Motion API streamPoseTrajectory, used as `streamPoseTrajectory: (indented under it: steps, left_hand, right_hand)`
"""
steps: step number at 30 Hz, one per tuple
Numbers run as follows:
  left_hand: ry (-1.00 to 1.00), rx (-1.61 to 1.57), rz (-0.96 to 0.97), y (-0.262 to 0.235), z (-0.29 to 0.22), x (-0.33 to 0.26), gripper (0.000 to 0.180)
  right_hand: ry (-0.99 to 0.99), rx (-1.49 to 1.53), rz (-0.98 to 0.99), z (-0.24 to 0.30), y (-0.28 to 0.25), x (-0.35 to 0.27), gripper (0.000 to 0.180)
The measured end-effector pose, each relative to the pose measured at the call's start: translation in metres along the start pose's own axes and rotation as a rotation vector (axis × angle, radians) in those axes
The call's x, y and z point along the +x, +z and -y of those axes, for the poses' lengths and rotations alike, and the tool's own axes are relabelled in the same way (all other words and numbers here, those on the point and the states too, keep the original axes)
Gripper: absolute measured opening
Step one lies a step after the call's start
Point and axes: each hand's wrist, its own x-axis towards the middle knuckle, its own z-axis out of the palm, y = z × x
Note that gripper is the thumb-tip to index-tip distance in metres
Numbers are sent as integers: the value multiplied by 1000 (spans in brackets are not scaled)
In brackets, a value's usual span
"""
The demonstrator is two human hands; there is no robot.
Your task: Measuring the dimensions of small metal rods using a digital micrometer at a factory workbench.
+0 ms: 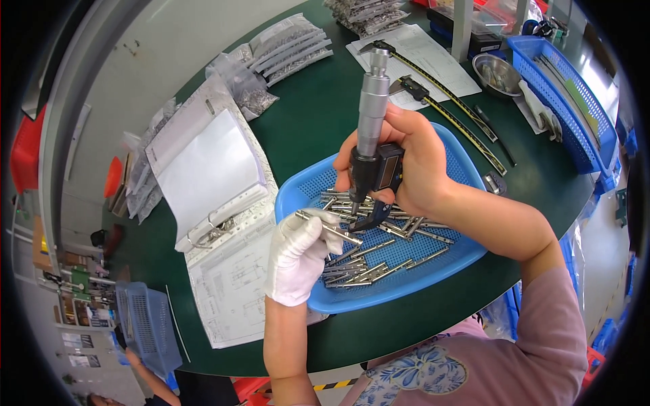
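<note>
My left hand [296, 257], in a white glove, pinches a slim metal pin [332, 228] that points to the right. Bare, my right hand [413, 159] grips a digital micrometer [372, 111] upright, its silver thimble up and its black frame down. The micrometer's jaw hangs just beside the pin's right end; whether they touch I cannot tell. Below both hands lies a blue perforated basket [379, 296] holding many loose metal pins [365, 272]. My right fingers partly hide the micrometer's display.
An open ring binder [210, 162] and drawings [230, 291] lie left of the basket. Two calipers [453, 108] rest on paper at the back. Bagged parts [288, 47] are stacked behind. At right are a metal bowl [496, 73] and a blue basket [562, 115]. Another person's arm [152, 375] shows lower left.
</note>
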Motion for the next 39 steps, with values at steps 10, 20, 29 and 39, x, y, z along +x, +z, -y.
streamPoseTrajectory:
  steps: [10,20,29,39]
  left_hand:
    - [-71,-4,12,-2,-1,-3,23]
    - [-176,-40,13,-2,0,-6,19]
    - [-240,1,22,-6,-1,-6,19]
    - [-249,-74,63,-6,-1,-5,22]
  right_hand:
    - [70,97,35,-3,3,-1,68]
    - [-37,146,122,-10,4,-6,68]
    - [58,169,144,-11,5,-4,69]
    - [128,197,121,-11,5,-4,68]
